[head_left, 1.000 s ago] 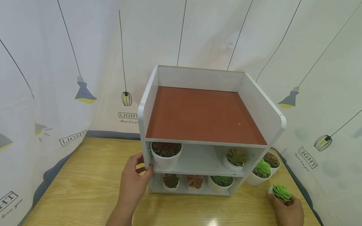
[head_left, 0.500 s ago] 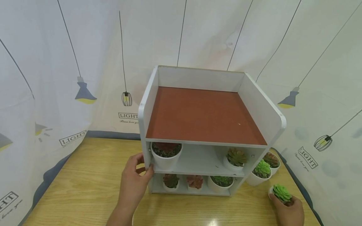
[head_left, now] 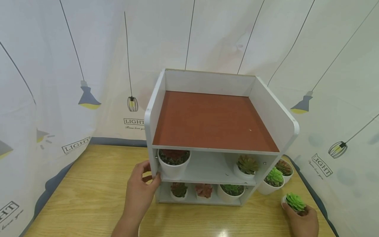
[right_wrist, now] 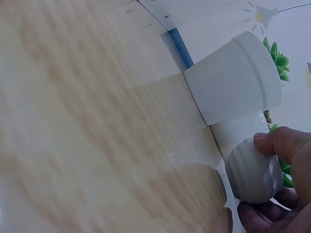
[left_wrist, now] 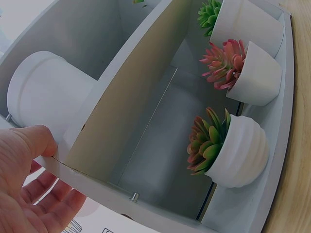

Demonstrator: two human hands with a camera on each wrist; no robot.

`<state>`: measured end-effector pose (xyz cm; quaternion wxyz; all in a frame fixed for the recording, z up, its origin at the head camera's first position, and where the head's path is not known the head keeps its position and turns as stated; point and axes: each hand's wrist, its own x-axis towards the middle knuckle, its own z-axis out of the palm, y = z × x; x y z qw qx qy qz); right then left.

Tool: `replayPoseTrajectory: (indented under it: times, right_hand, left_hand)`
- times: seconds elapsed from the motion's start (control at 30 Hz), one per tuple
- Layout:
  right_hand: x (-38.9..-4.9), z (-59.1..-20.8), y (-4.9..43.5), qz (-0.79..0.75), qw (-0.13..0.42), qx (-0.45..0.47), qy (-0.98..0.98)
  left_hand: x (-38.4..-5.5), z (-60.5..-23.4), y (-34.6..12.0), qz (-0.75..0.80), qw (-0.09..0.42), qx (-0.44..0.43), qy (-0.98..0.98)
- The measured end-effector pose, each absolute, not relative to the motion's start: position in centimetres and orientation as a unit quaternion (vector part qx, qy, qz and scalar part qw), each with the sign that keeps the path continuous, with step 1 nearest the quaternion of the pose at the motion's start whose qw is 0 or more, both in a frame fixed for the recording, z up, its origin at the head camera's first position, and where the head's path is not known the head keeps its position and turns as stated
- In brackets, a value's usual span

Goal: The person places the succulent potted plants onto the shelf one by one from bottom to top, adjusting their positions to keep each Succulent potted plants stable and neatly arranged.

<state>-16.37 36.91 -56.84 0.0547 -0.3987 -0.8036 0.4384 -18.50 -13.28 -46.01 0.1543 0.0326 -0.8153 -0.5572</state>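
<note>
A white shelf unit [head_left: 220, 181] with a red-brown top stands on the wooden table. My left hand [head_left: 141, 182] holds its left side panel, the thumb at the front edge and the fingers outside. To the right of the shelf, my right hand [head_left: 305, 221] grips a small white ribbed pot with a bright green succulent [head_left: 295, 202], thumb and fingers round the pot. On the middle level are a large white pot [head_left: 174, 168] at left and a small succulent [head_left: 247, 164] at right. The lower level carries a dark red succulent [left_wrist: 210, 143], a pink succulent [left_wrist: 227, 65] and a green succulent [head_left: 232, 191].
Beside the shelf's right side stand a white pot with a green succulent [head_left: 273, 181] and, behind it, a reddish potted succulent [head_left: 285, 168]. The table [head_left: 97, 184] meets a cloth backdrop [head_left: 97, 65] printed with lamps at the back and sides.
</note>
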Motion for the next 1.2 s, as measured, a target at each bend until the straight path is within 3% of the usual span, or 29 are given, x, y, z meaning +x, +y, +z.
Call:
replayPoseTrajectory:
  times: [1.2]
  right_hand:
    - [-16.1, -55.4, 36.2, 0.454, 0.095, -0.393, -0.794]
  left_hand:
    - [-18.4, -45.9, -13.3, -0.56, 0.144, 0.04, -0.815]
